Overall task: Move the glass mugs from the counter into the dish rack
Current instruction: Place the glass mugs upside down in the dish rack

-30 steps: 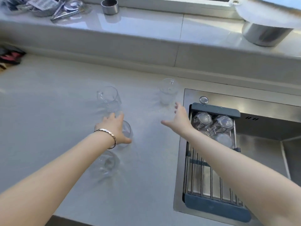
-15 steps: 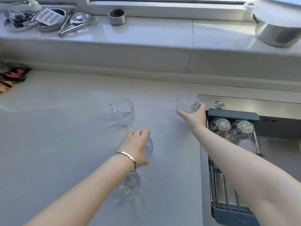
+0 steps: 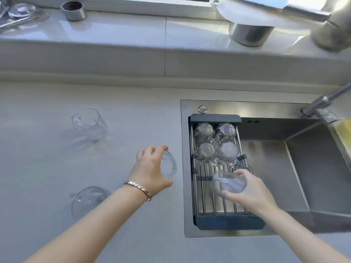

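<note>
Left hand (image 3: 152, 172): bare, with no ring showing on the visible fingers.
Left wrist: a slim metal bracelet of small faceted links (image 3: 138, 189), rose-gold in tone with paler silver glints, lying just behind the hand, on the forearm side away from the fingers.
Left forearm: bare, no sleeve in view.
Right hand (image 3: 249, 192): bare, no ring showing.
Right wrist and forearm: bare, no sleeve, band or watch.

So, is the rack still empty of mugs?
No, four mugs already sit upside down at the far end of the rack.
</note>
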`<state>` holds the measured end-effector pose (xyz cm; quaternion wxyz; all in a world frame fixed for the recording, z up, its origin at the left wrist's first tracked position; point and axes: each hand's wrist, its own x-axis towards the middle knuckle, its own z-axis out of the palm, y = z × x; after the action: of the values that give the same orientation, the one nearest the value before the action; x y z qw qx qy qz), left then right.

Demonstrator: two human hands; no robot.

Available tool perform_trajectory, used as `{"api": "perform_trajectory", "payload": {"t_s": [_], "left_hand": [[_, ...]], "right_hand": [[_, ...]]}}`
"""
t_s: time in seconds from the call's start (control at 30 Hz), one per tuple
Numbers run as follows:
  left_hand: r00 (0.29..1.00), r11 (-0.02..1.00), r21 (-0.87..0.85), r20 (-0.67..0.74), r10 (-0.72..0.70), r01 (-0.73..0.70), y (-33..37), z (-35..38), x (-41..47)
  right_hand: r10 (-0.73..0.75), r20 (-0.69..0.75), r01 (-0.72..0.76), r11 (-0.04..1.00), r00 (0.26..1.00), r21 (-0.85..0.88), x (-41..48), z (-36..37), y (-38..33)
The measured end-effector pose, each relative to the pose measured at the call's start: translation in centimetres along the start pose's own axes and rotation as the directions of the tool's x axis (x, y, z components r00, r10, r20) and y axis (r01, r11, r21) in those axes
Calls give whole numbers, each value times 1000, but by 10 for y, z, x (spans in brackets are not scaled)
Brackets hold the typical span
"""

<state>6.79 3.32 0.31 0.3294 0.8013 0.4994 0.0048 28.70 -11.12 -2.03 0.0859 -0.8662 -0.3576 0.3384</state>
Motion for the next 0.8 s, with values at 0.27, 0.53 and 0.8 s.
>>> {"api": "perform_trajectory", "payload": {"t_s": [0.27,0.53,0.8], "left_hand": [[998,999,24,39,-49,48,26,30,-27],[990,990,59,35,-133,131,29,37,-34],[981,978,-76,-11,-195,194,52,39,-30]], "right_hand": [[-213,30,207,890,977,-405,45,53,-19],[-128,-126,137,989,984,63,38,56,-2],[-243,126,166,884,962,436,25,45,29]]}}
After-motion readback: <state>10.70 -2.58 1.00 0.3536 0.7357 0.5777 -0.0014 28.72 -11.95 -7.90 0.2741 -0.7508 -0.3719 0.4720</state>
